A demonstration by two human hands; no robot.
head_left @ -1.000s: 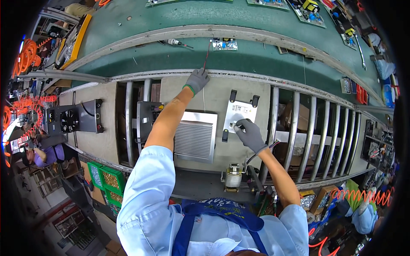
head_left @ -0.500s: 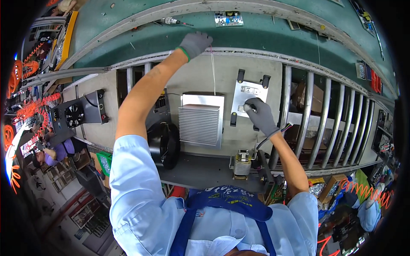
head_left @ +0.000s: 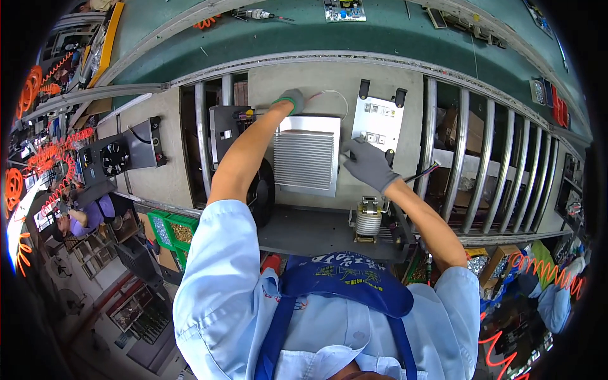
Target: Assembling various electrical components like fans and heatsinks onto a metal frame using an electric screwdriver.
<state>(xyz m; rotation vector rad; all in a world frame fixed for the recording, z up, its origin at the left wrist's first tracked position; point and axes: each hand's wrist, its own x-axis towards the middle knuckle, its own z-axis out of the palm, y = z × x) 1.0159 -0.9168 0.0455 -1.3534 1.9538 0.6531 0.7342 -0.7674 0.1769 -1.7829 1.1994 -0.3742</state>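
Note:
My left hand (head_left: 290, 101), in a grey glove with a green cuff, is at the far left corner of a finned metal heatsink (head_left: 305, 158). Its fingers are mostly hidden. Beside it a thin white wire (head_left: 342, 100) with a reddish end curves down to the heatsink's far edge. My right hand (head_left: 370, 166), also gloved in grey, has its fingers bent together between the heatsink's right edge and a white panel (head_left: 387, 120) with black corner feet. What its fingertips hold, if anything, cannot be made out.
A dark metal chassis (head_left: 297, 237) lies nearest me, with a coil-like metal part (head_left: 367, 221) at its right and a black round fan housing (head_left: 261, 193) at its left. Metal rollers (head_left: 484, 158) run to the right. Another fan unit (head_left: 115, 158) sits left.
My left hand has come down and nearer to the heatsink, and the wire, straight before, now bends. My right hand has left the panel's face and moved toward the heatsink.

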